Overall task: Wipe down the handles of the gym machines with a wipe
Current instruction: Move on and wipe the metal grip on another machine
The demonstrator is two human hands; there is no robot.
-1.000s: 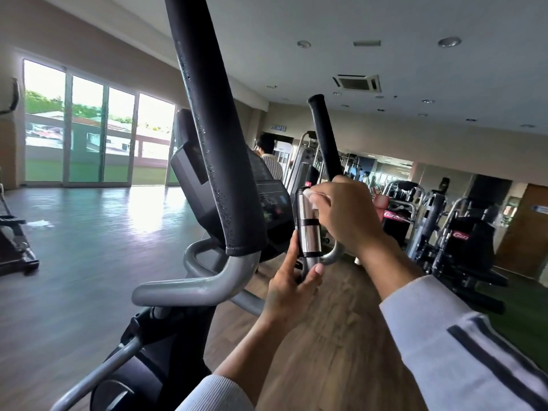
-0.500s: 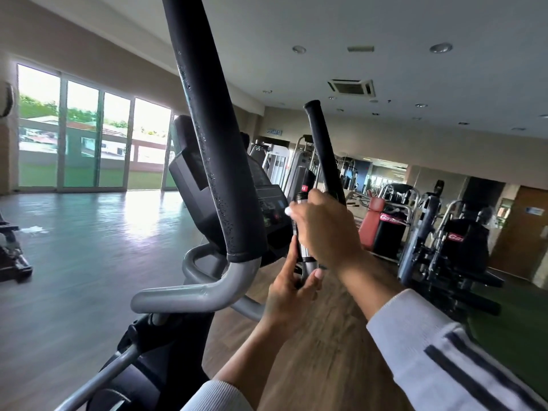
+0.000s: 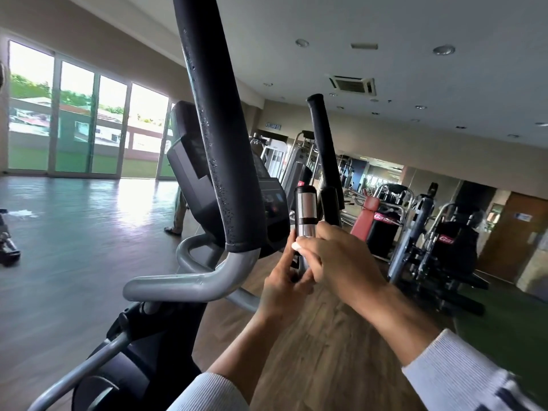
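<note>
An elliptical machine stands right in front of me. Its short upright grip [image 3: 306,213] has silver metal sensor bands and a black top. My right hand [image 3: 335,256] wraps the lower part of that grip, with a bit of white wipe [image 3: 296,246] showing at my fingertips. Just below, my left hand [image 3: 286,287] holds the base of the same grip from the left. The long black padded handle [image 3: 219,143] rises close on the left, speckled with droplets. A second long black handle [image 3: 324,149] stands behind the grip.
The machine's console [image 3: 195,173] sits behind the near handle, above a curved grey bar [image 3: 189,284]. Weight machines [image 3: 430,238] crowd the right side by a mirrored wall. A person's legs [image 3: 178,215] show behind the console. Large windows [image 3: 74,123] line the far left.
My right hand has slid down the short grip from its top to its lower part, uncovering the upper silver band. My left hand has stayed at the base.
</note>
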